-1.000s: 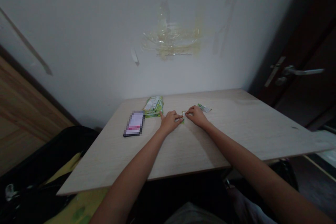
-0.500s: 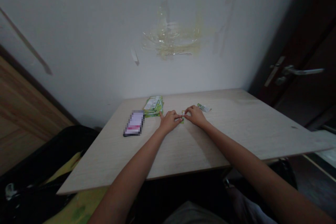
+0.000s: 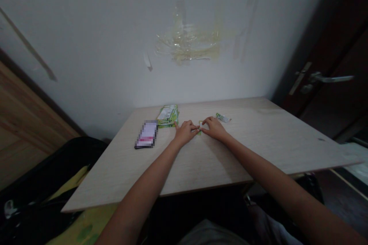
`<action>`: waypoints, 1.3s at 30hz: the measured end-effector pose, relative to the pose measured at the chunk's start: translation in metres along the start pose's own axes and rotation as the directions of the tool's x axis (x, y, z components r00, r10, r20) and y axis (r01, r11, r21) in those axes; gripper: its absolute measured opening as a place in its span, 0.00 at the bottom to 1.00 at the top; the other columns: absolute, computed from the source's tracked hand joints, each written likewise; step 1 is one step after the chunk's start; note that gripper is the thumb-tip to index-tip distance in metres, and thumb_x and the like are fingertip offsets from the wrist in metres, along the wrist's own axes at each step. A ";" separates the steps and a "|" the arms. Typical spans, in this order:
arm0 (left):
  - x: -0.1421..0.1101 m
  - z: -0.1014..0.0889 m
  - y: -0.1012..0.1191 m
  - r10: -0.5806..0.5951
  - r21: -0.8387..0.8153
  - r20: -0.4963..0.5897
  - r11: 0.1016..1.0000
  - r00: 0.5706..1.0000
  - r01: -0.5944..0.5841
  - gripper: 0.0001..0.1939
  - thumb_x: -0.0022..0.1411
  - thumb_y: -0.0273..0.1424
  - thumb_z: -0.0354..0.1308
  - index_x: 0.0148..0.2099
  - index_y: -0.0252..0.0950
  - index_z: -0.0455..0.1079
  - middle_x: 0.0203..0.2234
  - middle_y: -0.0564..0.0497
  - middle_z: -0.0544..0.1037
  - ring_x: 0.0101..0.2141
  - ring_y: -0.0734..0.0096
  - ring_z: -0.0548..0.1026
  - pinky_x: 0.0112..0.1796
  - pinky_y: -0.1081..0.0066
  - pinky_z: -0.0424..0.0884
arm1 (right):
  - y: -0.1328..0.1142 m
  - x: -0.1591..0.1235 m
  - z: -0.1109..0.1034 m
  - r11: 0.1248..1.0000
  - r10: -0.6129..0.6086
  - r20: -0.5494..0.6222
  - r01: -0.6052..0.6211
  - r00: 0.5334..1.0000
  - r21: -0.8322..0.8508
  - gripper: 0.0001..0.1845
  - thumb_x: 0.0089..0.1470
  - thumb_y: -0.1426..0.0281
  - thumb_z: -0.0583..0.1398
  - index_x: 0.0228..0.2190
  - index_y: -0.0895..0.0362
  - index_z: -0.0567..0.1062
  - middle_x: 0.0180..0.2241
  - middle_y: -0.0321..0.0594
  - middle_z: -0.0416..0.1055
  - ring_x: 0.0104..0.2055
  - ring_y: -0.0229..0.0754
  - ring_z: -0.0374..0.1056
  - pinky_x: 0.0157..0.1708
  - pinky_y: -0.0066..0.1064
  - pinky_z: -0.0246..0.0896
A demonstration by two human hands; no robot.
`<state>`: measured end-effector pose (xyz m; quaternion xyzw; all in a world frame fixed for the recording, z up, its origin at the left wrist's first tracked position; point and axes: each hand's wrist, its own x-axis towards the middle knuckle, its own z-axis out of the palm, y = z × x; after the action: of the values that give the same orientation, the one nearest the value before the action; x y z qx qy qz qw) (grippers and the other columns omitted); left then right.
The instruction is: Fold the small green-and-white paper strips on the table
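Observation:
My left hand (image 3: 186, 132) rests low over the table, its fingers closed on the left side of a small green-and-white packet (image 3: 199, 133). From the other side, my right hand (image 3: 215, 128) pinches the same packet, thumb and fingertips bent together. The packet is narrow and partly covered by my fingers, so its full shape is hidden. Just beyond my right hand lies a similar slim green-and-white packet (image 3: 223, 118). A stack of flat green-and-white packets (image 3: 168, 115) sits behind my left hand.
A phone (image 3: 147, 134) with a blurred screen lies left of my left hand. The pale wooden table (image 3: 258, 138) meets a wall with old tape (image 3: 195, 44) on it. At the right is a dark door with a metal handle (image 3: 330, 78). A black bag (image 3: 71, 160) is at the left.
My right thumb and fingertips have shifted slightly toward my left hand at the small packet. Otherwise my left hand, the stack and the phone stay in place.

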<state>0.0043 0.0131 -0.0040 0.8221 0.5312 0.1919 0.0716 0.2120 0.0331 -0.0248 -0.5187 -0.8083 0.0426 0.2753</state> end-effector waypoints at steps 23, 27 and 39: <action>0.001 0.002 -0.002 -0.008 0.005 -0.012 1.000 1.000 0.008 0.13 0.67 0.44 0.57 0.49 0.53 0.78 0.44 0.51 0.75 0.53 0.56 0.69 0.62 0.31 0.33 | -0.003 -0.009 -0.010 0.997 -0.079 0.068 0.078 0.995 0.003 0.26 0.51 0.57 0.66 0.48 0.58 0.73 0.52 0.51 0.69 0.57 0.51 0.64 0.57 0.41 0.58; 0.001 0.001 -0.001 -0.017 0.007 0.004 1.000 1.000 0.017 0.14 0.67 0.45 0.56 0.50 0.52 0.78 0.45 0.50 0.75 0.53 0.56 0.69 0.62 0.32 0.34 | -0.002 -0.009 -0.009 0.996 -0.084 0.072 0.083 0.994 0.009 0.28 0.51 0.56 0.67 0.49 0.58 0.73 0.52 0.51 0.69 0.57 0.51 0.63 0.57 0.41 0.58; 0.002 0.006 -0.004 0.001 -0.022 -0.024 1.000 1.000 -0.001 0.14 0.66 0.44 0.57 0.51 0.51 0.78 0.45 0.50 0.76 0.53 0.56 0.70 0.63 0.34 0.35 | 0.002 -0.006 -0.007 0.994 -0.058 0.002 0.057 0.998 0.090 0.14 0.59 0.63 0.62 0.43 0.58 0.78 0.47 0.49 0.72 0.53 0.48 0.66 0.56 0.40 0.58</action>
<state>0.0035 0.0171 -0.0101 0.8192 0.5295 0.2076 0.0744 0.2190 0.0275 -0.0223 -0.4821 -0.8209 0.0725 0.2976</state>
